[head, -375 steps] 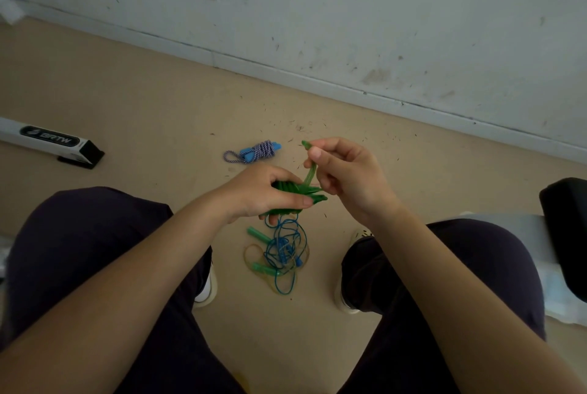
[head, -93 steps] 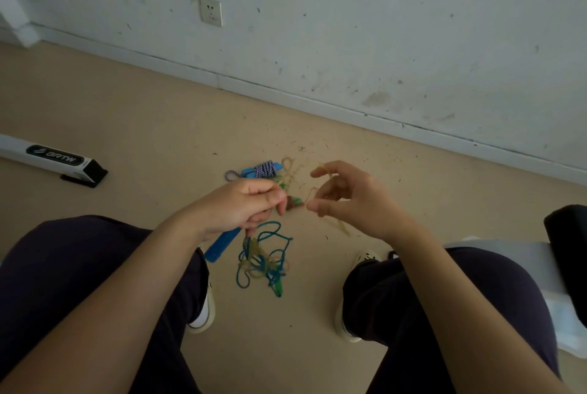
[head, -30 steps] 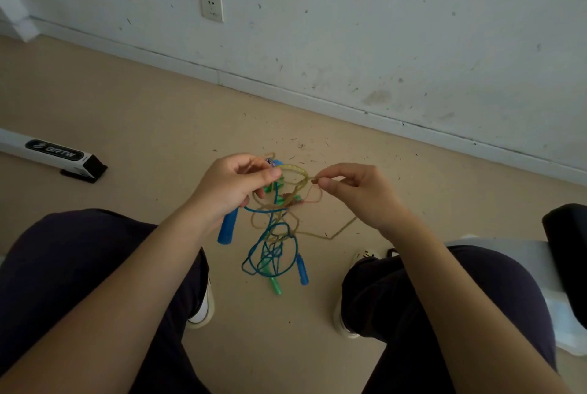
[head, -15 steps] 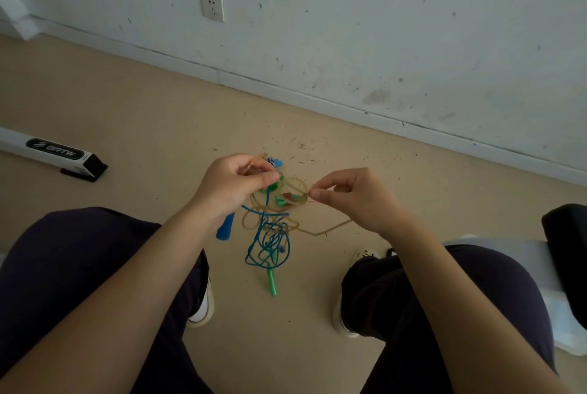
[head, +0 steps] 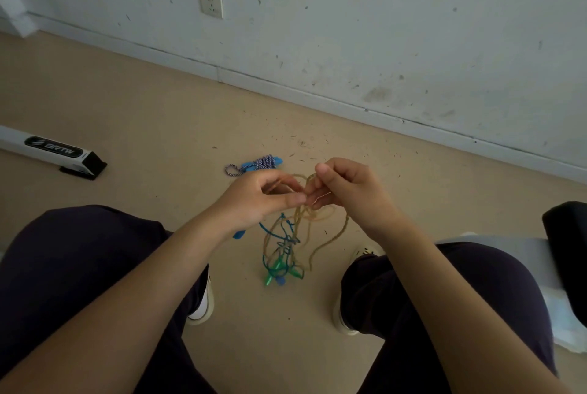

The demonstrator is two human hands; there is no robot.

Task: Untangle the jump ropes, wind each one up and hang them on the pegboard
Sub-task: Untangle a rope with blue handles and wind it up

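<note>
1. Left hand (head: pixel 259 199) raised over the floor (head: pixel 143 114) at the middle of the view, fingers curled, thumb and forefinger pinching the tan rope (head: pixel 330 234) at its top.
2. Right hand (head: pixel 349 193) just at 3 o'clock of the left, fingertips touching it, fingers curled and pinching a loop of the same tan rope.
3. Tan rope hanging from both hands in loose loops toward 6 o'clock, one free strand curving down at the right – its end near the right shoe (head: pixel 365 253).
4. Blue rope (head: pixel 282 234) tangled through the tan loops below the hands; one blue handle (head: pixel 239 234) peeking out under the left wrist, at 8 o'clock of the tangle.
5. Green handles (head: pixel 273 271) bunched at the bottom of the tangle, at 6 o'clock, with a second blue handle end beside them; whether resting on the floor or hanging just above it, cannot tell.
6. Wound rope (head: pixel 257 164) – blue handles wrapped in striped purple-and-white cord – lying on the floor at 12 o'clock of the left hand, apart from the tangle.
7. White bar with a black end cap (head: pixel 50 152) on the floor at 9 o'clock, well apart from the ropes.
8. Wall socket (head: pixel 211 3) on the white wall (head: pixel 381 28) at 12 o'clock.
9. Dark trousers (head: pixel 79 260) on both knees, at 7 and 5 o'clock; left shoe (head: pixel 201 308) beside the left leg.
</note>
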